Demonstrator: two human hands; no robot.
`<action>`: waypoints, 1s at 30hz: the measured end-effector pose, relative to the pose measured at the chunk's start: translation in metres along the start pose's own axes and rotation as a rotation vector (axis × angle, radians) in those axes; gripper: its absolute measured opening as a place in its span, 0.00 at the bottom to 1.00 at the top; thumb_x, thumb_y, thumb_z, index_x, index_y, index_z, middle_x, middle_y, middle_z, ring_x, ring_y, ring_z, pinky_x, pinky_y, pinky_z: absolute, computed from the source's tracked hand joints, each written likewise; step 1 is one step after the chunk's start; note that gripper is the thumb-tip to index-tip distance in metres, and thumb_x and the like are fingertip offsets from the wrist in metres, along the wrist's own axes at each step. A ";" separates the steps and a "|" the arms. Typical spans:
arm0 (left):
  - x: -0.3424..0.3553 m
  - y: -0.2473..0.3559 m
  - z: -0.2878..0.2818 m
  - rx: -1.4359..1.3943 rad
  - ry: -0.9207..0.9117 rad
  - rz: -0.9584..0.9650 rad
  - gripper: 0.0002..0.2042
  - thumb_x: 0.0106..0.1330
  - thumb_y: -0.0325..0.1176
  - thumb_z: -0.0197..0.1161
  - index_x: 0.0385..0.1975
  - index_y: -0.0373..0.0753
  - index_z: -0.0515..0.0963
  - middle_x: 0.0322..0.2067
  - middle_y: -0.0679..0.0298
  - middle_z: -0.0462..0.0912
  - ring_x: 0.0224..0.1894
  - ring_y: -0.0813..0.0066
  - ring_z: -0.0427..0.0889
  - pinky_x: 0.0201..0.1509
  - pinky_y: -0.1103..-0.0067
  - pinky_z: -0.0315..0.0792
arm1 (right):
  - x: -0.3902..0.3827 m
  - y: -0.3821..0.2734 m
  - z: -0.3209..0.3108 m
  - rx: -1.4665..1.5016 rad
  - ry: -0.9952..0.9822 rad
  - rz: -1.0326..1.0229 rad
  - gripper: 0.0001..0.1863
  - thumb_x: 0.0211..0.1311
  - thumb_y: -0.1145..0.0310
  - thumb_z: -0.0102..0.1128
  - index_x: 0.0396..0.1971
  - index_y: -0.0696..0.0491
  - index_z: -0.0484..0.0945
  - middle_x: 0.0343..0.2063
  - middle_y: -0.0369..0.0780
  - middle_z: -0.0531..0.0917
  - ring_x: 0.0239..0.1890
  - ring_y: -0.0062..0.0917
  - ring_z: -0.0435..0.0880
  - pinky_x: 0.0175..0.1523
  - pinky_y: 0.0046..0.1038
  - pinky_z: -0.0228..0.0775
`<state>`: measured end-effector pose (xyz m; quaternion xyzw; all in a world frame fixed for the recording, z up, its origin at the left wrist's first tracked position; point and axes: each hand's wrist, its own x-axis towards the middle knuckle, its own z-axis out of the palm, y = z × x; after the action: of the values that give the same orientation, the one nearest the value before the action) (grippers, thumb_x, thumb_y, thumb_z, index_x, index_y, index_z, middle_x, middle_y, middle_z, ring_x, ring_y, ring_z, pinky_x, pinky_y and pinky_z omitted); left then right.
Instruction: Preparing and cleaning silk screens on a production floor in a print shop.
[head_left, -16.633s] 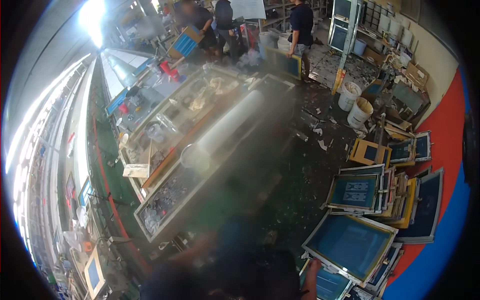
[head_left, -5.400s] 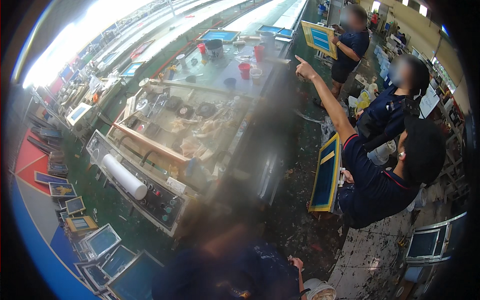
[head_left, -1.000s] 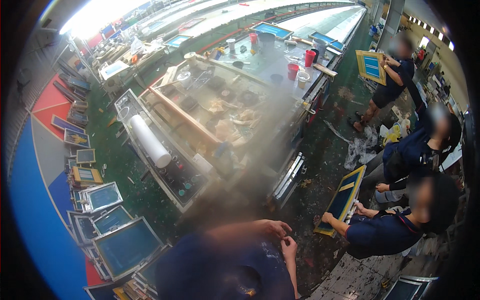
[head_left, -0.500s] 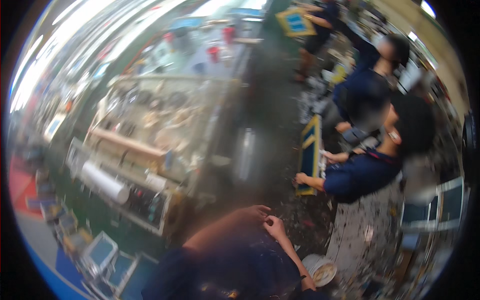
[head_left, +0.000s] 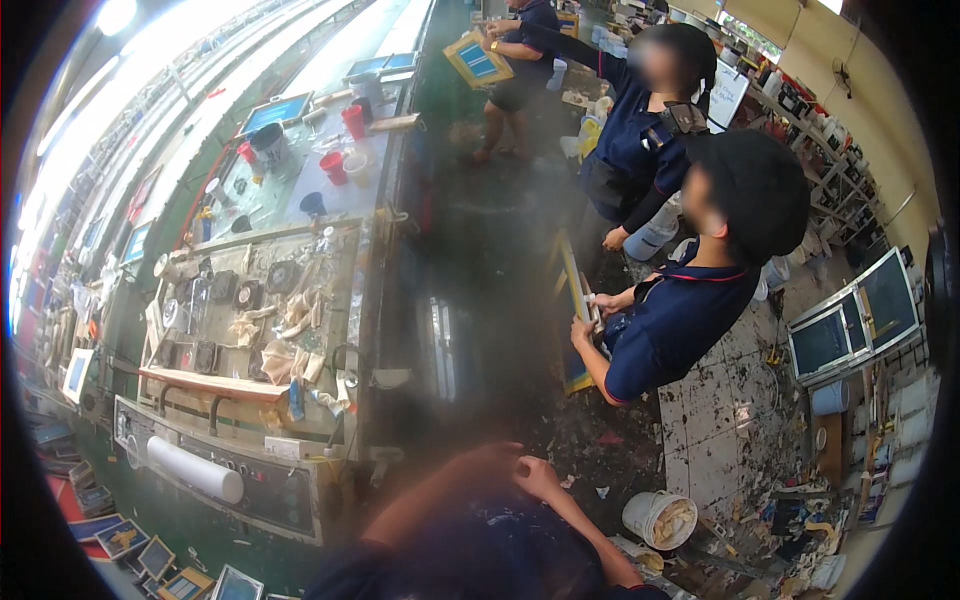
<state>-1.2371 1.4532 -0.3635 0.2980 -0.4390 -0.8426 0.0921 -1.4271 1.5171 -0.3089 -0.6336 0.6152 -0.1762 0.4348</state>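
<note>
My left hand (head_left: 487, 463) reaches across the front of my dark blue shirt (head_left: 470, 545). It is hazy, and its finger posture does not show clearly. Beside its fingertips is my right hand (head_left: 540, 480), with the fingers curled together. Whatever those fingers hold, if anything, is hidden. Both hands are at waist height, close to each other, above a dark stained floor (head_left: 520, 415). To the right of my forearm stands a white bucket (head_left: 650, 520) with pale scraps inside.
On the right, a co-worker (head_left: 680, 325) grips a yellow-edged framed screen (head_left: 575, 310); another person (head_left: 640, 140) stands behind. A long workbench (head_left: 340, 430) with tools, rags and cups runs along the left. A white roll (head_left: 195, 468) lies below it. Framed screens (head_left: 855, 315) lean at the right.
The view has swung right and become sharper. The co-worker's framed screen has turned more edge-on and both their hands are now close together on it. My hands remain together at my waist.
</note>
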 end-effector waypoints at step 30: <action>-0.017 0.027 0.006 -0.083 -0.025 -0.015 0.33 0.64 0.19 0.63 0.69 0.45 0.60 0.60 0.57 0.73 0.58 0.69 0.77 0.61 0.74 0.73 | 0.003 -0.004 0.000 -0.035 -0.018 -0.050 0.18 0.53 0.59 0.64 0.42 0.52 0.83 0.41 0.47 0.84 0.45 0.44 0.82 0.50 0.39 0.74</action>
<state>-1.2304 1.4485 -0.3324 0.2868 -0.4024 -0.8645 0.0925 -1.4237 1.5139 -0.3064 -0.6581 0.5981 -0.1705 0.4244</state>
